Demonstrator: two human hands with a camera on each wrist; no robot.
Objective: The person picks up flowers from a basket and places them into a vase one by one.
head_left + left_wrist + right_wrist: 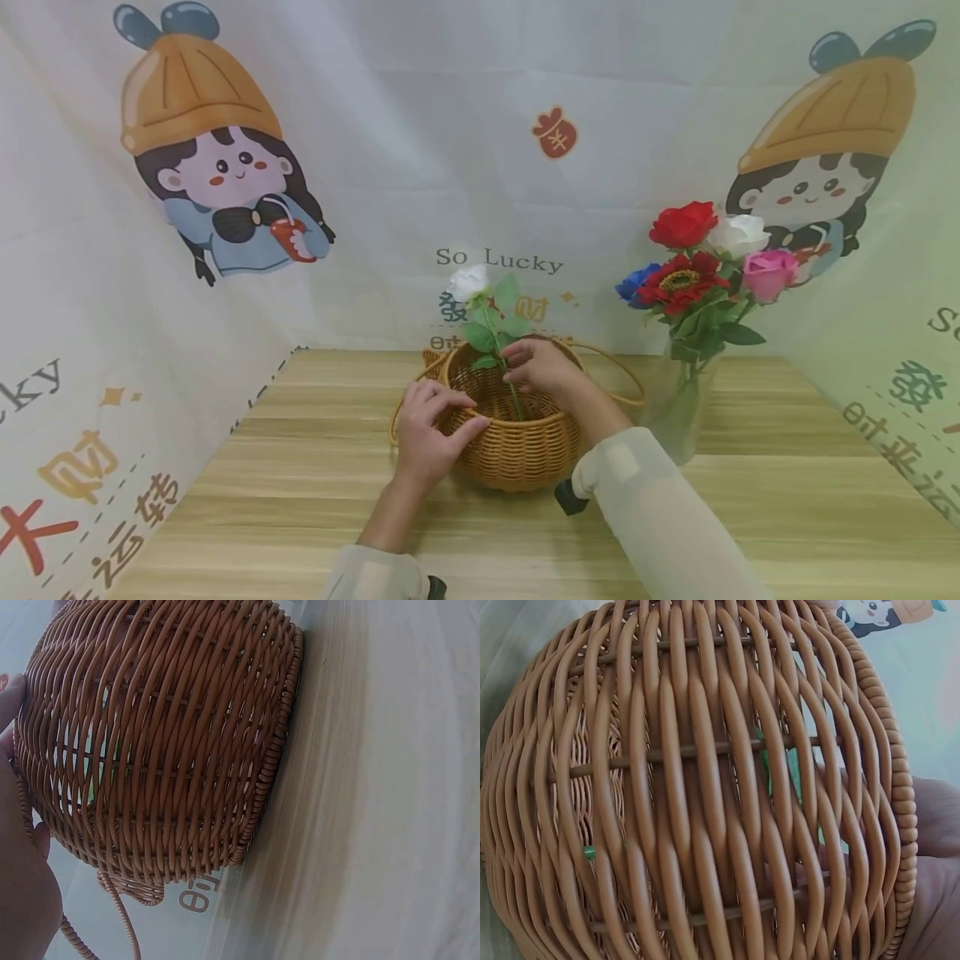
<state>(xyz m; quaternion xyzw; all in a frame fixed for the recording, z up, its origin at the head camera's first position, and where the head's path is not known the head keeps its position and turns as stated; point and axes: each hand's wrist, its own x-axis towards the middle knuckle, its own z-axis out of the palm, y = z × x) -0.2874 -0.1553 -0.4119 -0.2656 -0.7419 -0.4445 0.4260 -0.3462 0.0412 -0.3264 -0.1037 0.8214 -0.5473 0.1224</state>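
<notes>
A brown wicker basket [517, 457] stands on the table in the head view. My left hand [426, 429] grips its left front rim, and the left wrist view shows the woven side close up. Over the basket, my right hand [546, 367] pinches the green stem of a white artificial rose [468, 284]. The rose is upright, leaning slightly left, its lower stem inside the basket. Through the weave in the right wrist view a green stem end [589, 853] shows; most of the stem is hidden there.
Right of the basket stands a clear vase [678, 408] with several artificial flowers: a red rose [684, 224], a pink rose [770, 275], white and blue ones, and a red daisy-like bloom. Loose basket handles [626, 400] stick out sideways. Printed cloth [390, 167] hangs behind the wooden table [285, 492].
</notes>
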